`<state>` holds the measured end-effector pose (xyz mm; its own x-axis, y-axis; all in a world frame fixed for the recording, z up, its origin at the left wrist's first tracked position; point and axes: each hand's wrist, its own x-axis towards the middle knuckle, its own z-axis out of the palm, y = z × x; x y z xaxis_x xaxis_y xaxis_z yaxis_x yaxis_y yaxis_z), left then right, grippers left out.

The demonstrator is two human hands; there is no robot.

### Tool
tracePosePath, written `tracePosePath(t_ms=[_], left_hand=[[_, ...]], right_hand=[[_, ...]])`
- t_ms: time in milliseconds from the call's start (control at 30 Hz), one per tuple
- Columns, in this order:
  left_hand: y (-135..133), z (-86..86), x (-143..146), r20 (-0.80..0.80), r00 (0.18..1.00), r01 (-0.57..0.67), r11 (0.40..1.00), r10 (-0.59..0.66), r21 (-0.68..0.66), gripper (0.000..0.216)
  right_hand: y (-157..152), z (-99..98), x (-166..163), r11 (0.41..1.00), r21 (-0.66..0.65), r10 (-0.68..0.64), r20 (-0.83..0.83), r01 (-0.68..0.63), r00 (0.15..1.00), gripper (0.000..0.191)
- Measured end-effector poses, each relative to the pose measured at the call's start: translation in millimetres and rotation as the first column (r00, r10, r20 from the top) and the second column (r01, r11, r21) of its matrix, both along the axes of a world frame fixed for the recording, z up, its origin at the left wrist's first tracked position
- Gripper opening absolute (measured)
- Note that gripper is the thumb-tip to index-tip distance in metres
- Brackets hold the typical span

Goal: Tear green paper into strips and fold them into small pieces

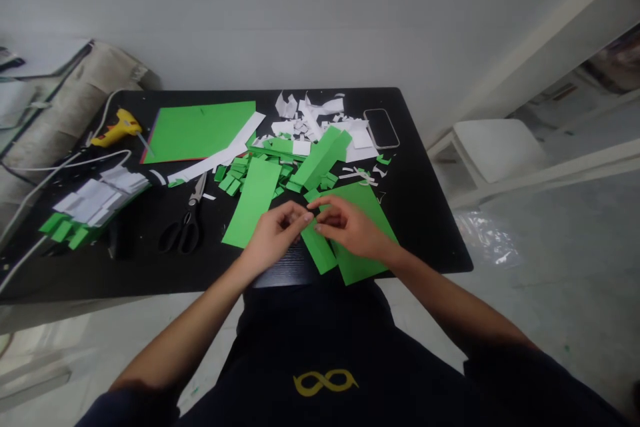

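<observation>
My left hand (277, 232) and my right hand (353, 225) meet near the table's front edge, fingertips almost touching. Thumb and fingers of the left are drawn together in a pinch. The right hand's fingers are curled too, and whatever sits between the fingertips is too small to make out. Under the right hand a narrow green paper strip (320, 252) slants toward me, beside a wider green sheet (367, 263). Left of my left hand lies another green paper piece (253, 200). Small folded green paper pieces (234, 177) are heaped just beyond both hands.
Black-handled scissors (186, 227) lie left of my hands. Farther left are a white-and-green folded paper piece (97, 200) and a yellow glue gun (120, 128) with a cord. White paper scraps (310, 113), a large green sheet (205, 127) and a phone (383, 129) occupy the back.
</observation>
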<state>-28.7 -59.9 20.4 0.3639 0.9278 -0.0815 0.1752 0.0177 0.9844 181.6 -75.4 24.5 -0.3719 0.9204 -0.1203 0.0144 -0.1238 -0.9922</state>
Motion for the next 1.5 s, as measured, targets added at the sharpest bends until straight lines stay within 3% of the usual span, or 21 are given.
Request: tracePosePath(t_ms=[167,267,467,900,1233,1500], left_hand=[[49.1,-4.6,6.4,-0.023,0.999,0.039,0.994,-0.037,0.099,0.015],[61.8,-12.5,13.4,0.052,0.998,0.035,0.992,-0.042,0.119,0.013],[55.0,-27.3,16.4,0.179,0.983,0.032,0.995,-0.048,0.092,0.025],[53.7,-36.9,12.8,0.101,0.994,0.021,0.989,-0.037,0.148,0.027],[54.5,-33.4,11.7,0.075,0.996,0.023,0.984,-0.037,0.179,0.024],[54.2,-30.0,11.9,0.043,0.999,0.014,0.978,-0.023,0.21,0.026]], right_hand=[[43.1,-12.2,16.5,0.994,0.048,-0.098,0.085,0.094,0.992,0.028],[57.8,-25.9,21.4,0.985,0.039,-0.172,0.049,0.17,0.984,0.031],[59.1,-41.9,23.1,0.971,-0.031,-0.237,-0.016,0.237,0.971,0.031],[49.8,-33.8,18.4,0.972,-0.056,-0.232,-0.039,0.23,0.972,0.022],[51.7,-35.8,19.4,0.977,-0.06,-0.206,-0.047,0.203,0.978,0.027],[52.8,-34.9,19.9,0.977,0.019,-0.211,-0.061,0.213,0.976,0.024]])
